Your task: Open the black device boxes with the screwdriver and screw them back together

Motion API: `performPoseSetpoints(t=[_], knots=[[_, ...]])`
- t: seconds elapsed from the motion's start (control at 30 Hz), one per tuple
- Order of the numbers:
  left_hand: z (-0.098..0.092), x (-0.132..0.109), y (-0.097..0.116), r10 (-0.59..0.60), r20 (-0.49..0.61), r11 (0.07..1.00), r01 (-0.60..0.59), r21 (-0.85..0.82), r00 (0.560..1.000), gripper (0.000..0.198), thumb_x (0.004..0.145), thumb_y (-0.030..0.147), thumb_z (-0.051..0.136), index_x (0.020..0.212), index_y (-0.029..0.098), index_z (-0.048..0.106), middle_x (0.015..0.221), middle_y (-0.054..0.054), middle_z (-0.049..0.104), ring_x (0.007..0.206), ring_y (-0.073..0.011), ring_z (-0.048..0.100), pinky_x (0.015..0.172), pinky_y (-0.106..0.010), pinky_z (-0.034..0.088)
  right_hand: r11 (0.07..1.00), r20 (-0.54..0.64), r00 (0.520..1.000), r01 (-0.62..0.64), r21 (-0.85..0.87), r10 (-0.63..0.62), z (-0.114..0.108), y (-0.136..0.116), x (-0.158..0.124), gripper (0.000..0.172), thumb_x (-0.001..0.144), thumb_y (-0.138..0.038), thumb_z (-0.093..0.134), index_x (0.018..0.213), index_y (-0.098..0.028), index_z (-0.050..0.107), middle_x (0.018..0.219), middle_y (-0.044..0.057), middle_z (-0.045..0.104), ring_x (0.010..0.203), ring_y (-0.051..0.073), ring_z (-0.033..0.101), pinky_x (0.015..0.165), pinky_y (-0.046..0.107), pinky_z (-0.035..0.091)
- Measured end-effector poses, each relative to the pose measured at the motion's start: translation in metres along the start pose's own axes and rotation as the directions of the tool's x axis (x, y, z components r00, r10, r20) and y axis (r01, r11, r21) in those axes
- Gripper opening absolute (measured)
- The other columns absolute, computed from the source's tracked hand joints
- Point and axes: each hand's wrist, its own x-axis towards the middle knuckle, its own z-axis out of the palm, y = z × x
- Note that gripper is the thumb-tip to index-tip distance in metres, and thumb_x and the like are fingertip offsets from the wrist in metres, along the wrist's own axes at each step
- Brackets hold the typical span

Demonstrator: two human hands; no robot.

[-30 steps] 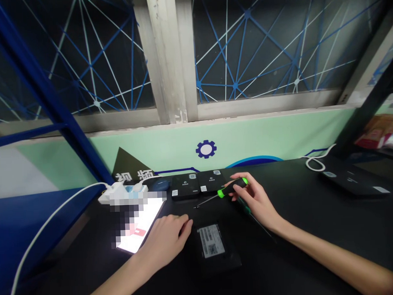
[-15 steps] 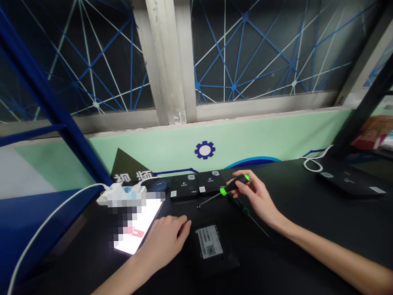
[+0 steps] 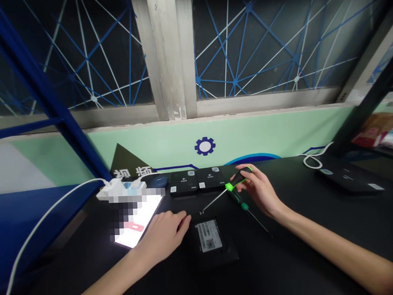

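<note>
My right hand (image 3: 259, 186) grips a screwdriver (image 3: 238, 179) by its black and bright green handle. Its shaft slants down to the left, and the tip is at a few tiny metal pieces, probably screws (image 3: 201, 213), on the black table. Below them lies a flat black box-shaped device (image 3: 226, 252) with a white printed label facing up. My left hand (image 3: 169, 230) rests palm down on the table left of the device, thumb apart from the fingers and nothing visible in it. A second screwdriver (image 3: 244, 206), dark green, lies under and beside my right hand.
A lit screen (image 3: 144, 218) lies by my left hand, partly pixelated. Behind it are a white power strip (image 3: 120, 189) with cables and a dark blue mouse-like object (image 3: 159, 181). Two black boxes (image 3: 184, 184) stand near the wall; another black device (image 3: 349, 181) lies far right.
My right hand has shifted slightly right with the screwdriver, and its tip has moved a little down and right. Tiny pieces now show on the table by the tip. My left hand stays put.
</note>
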Motion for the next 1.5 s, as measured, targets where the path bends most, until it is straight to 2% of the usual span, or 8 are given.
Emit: performPoseSetpoints(t=[0.3, 0.6, 0.73, 0.83, 0.97, 1.17, 1.37, 1.5], knots=[[0.000, -0.001, 0.000, 0.008, -0.004, 1.000, -0.008, -0.014, 1.000, 0.050, 0.105, 0.045, 0.028, 0.076, 0.020, 0.060, 0.056, 0.000, 0.055, 0.049, -0.0174, 0.057, 0.049, -0.027, 0.023, 0.998, 0.050, 0.997, -0.060, -0.014, 0.060, 0.000, 0.004, 0.000, 0.025, 0.085, -0.038, 0.068, 0.103, -0.022, 0.061, 0.077, 0.001, 0.069, 0.056, 0.014, 0.060, 0.053, 0.027, 0.049], [0.000, 0.001, 0.000, 0.031, -0.038, 0.999, -0.032, -0.005, 0.999, 0.044, 0.104, 0.040, 0.033, 0.067, 0.021, 0.047, 0.050, 0.003, 0.045, 0.042, -0.0133, 0.044, 0.047, -0.027, 0.019, 0.998, 0.047, 0.998, -0.051, -0.033, 0.053, 0.001, 0.007, 0.000, 0.025, 0.085, -0.038, 0.068, 0.104, -0.022, 0.061, 0.077, 0.001, 0.070, 0.056, 0.014, 0.061, 0.055, 0.027, 0.051], [-0.001, 0.001, -0.001, 0.064, -0.121, 0.997, -0.069, -0.034, 0.991, 0.031, 0.101, 0.037, 0.039, 0.079, 0.022, 0.055, 0.052, 0.004, 0.048, 0.044, -0.0128, 0.046, 0.047, -0.026, 0.023, 0.998, 0.044, 0.998, -0.050, -0.024, 0.051, 0.001, 0.007, -0.002, 0.026, 0.084, -0.038, 0.069, 0.103, -0.022, 0.061, 0.077, 0.001, 0.070, 0.056, 0.014, 0.062, 0.056, 0.027, 0.051], [-0.004, -0.003, 0.001, 0.217, -0.159, 0.973, -0.226, -0.042, 0.963, 0.026, 0.101, 0.035, 0.042, 0.103, 0.024, 0.065, 0.055, 0.004, 0.056, 0.047, -0.0133, 0.053, 0.051, -0.026, 0.033, 0.999, 0.050, 0.997, -0.052, -0.016, 0.053, 0.001, 0.007, -0.002, 0.025, 0.085, -0.037, 0.068, 0.104, -0.023, 0.061, 0.078, 0.001, 0.070, 0.057, 0.013, 0.062, 0.057, 0.027, 0.052], [-0.006, -0.008, 0.004, 0.406, -0.166, 0.912, -0.411, 0.004, 0.899, 0.034, 0.101, 0.030, 0.041, 0.126, 0.027, 0.065, 0.058, 0.002, 0.065, 0.049, -0.0146, 0.058, 0.055, -0.028, 0.040, 0.998, 0.047, 0.998, -0.051, -0.027, 0.052, 0.001, 0.008, -0.002, 0.025, 0.085, -0.038, 0.068, 0.103, -0.023, 0.061, 0.078, 0.001, 0.070, 0.058, 0.014, 0.062, 0.057, 0.027, 0.051], [-0.003, -0.006, 0.002, 0.425, -0.143, 0.902, -0.431, -0.018, 0.894, 0.036, 0.100, 0.027, 0.044, 0.129, 0.027, 0.066, 0.058, 0.003, 0.067, 0.048, -0.0142, 0.060, 0.052, -0.027, 0.041, 0.998, 0.040, 0.998, -0.045, -0.051, 0.047, 0.002, 0.007, -0.002, 0.027, 0.083, -0.040, 0.069, 0.102, -0.023, 0.061, 0.076, 0.001, 0.069, 0.057, 0.015, 0.062, 0.056, 0.029, 0.052], [0.002, -0.001, -0.006, 0.491, -0.230, 0.859, -0.511, -0.033, 0.840, 0.034, 0.098, 0.023, 0.048, 0.126, 0.026, 0.067, 0.061, 0.004, 0.069, 0.047, -0.0129, 0.059, 0.050, -0.025, 0.040, 0.998, 0.022, 0.999, -0.044, -0.037, 0.045, 0.001, 0.008, -0.002, 0.030, 0.081, -0.040, 0.070, 0.104, -0.023, 0.060, 0.075, 0.000, 0.069, 0.055, 0.014, 0.062, 0.056, 0.027, 0.052], [0.003, -0.002, -0.006, 0.512, -0.219, 0.847, -0.530, -0.030, 0.831, 0.034, 0.098, 0.021, 0.048, 0.126, 0.025, 0.066, 0.060, 0.005, 0.067, 0.048, -0.0132, 0.060, 0.051, -0.026, 0.041, 0.998, 0.002, 0.999, -0.040, -0.047, 0.040, 0.002, 0.007, -0.001, 0.031, 0.081, -0.040, 0.071, 0.104, -0.023, 0.061, 0.074, 0.000, 0.069, 0.055, 0.015, 0.062, 0.056, 0.027, 0.052]])
